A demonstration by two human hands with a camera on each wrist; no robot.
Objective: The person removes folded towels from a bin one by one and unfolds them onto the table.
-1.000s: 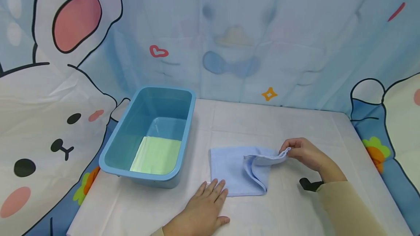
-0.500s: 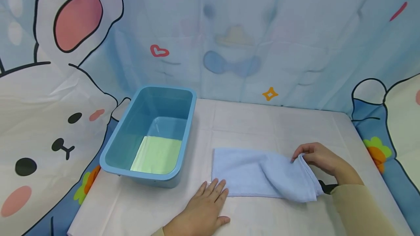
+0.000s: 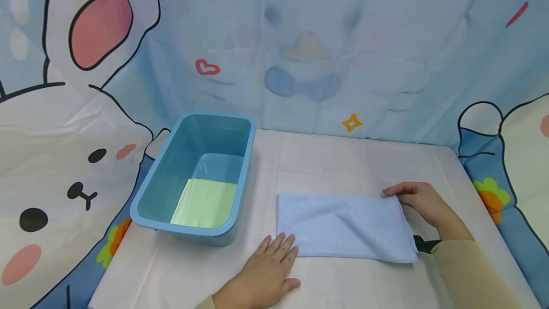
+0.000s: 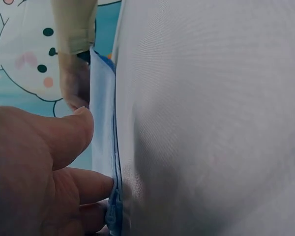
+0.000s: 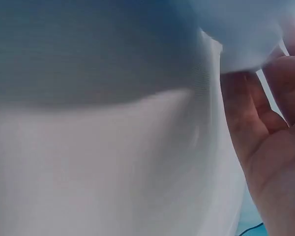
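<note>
A light blue cloth (image 3: 343, 230) lies spread as a long rectangle on the white-covered table, with soft wrinkles toward its right half. My left hand (image 3: 261, 273) rests flat with straight fingers at the cloth's near left corner. In the left wrist view, fingertips of that hand (image 4: 39, 152) touch the cloth's layered edge (image 4: 102, 108). At the far right corner, my right hand (image 3: 426, 206) pinches the cloth between thumb and fingers. The right wrist view shows that hand (image 5: 280, 167) under a blurred part of the cloth (image 5: 241, 39).
A blue plastic basin (image 3: 248, 170) stands left of the cloth, with a light green folded cloth (image 3: 206, 201) in its bottom. Behind the table hangs a printed blue curtain (image 3: 386, 61). A black strap (image 3: 424, 243) shows at the right wrist.
My right hand has drawn the folded-over part of the blue cloth to the right and laid it down, so the cloth is now longer and flatter. The left hand has stayed in place.
</note>
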